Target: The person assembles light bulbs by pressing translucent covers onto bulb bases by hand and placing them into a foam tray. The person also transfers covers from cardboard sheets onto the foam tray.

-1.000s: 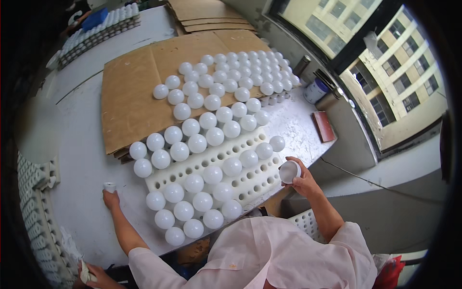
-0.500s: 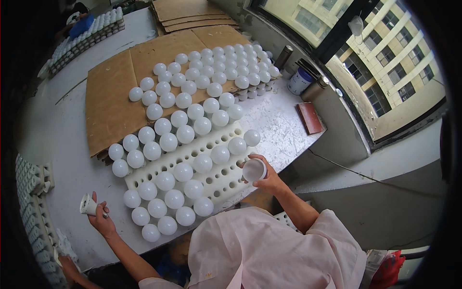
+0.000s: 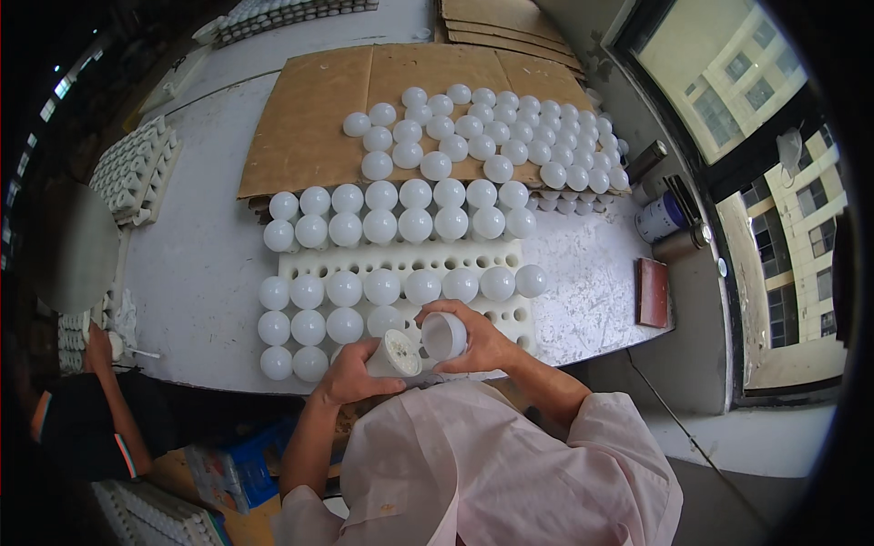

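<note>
Pairing two parts seems to be the step in hand, close in front of the person's pale shirt (image 3: 510,455). The left hand (image 3: 353,375) curls snugly around a white cup-shaped base (image 3: 381,362), its wide end, a pale disc (image 3: 401,352) with small marks, tilted up. The right hand (image 3: 485,344) grips a hollow white cover (image 3: 444,338) between thumb and fingers, its mouth toward the camera. Base and cover are side by side over the near edge of the surface (image 3: 196,300); whether their rims touch is hard to make out from this angle. The next move would call for turning the cover's mouth squarely onto the disc end, rims level. Just beyond, white globes (image 3: 344,288) stand in rows in a white foam tray (image 3: 382,254), a holed strip showing between rows. Farther off, more globes (image 3: 469,126) are grouped on brown cardboard (image 3: 309,109), with a window (image 3: 719,82) to the right.
</note>
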`<state>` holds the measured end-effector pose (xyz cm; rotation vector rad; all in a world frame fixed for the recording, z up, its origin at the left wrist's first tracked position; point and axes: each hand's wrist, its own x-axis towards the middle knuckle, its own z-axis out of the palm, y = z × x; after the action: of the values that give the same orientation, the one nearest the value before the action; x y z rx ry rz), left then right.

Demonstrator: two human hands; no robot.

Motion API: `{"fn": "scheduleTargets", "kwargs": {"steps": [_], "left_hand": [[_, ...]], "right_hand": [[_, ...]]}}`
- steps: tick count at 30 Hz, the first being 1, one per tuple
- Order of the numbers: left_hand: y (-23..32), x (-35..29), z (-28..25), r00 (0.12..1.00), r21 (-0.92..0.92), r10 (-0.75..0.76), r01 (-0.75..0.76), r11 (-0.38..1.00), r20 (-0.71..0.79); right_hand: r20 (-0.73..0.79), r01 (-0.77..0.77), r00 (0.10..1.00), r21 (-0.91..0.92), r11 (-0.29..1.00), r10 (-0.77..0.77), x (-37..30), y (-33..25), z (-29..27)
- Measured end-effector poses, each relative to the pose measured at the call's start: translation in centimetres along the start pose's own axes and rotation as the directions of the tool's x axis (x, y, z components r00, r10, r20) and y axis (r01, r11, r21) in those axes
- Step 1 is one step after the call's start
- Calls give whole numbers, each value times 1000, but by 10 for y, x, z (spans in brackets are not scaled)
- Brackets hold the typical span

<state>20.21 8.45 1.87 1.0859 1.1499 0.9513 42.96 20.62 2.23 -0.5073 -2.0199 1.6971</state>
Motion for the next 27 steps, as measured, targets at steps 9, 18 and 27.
{"fn": "scheduleTargets", "kwargs": {"steps": [9, 18, 27], "left_hand": [[11, 4, 13, 993, 84, -115, 113, 990, 16], [15, 1, 14, 980, 188, -201, 200, 962, -13], [12, -2, 12, 968, 105, -251, 250, 963, -4]], "right_hand": [[145, 5, 989, -172, 985, 21, 0, -5, -4], [284, 47, 957, -362, 931, 62, 5, -15, 9], [277, 45, 959, -374, 926, 66, 7, -7, 27]]}}
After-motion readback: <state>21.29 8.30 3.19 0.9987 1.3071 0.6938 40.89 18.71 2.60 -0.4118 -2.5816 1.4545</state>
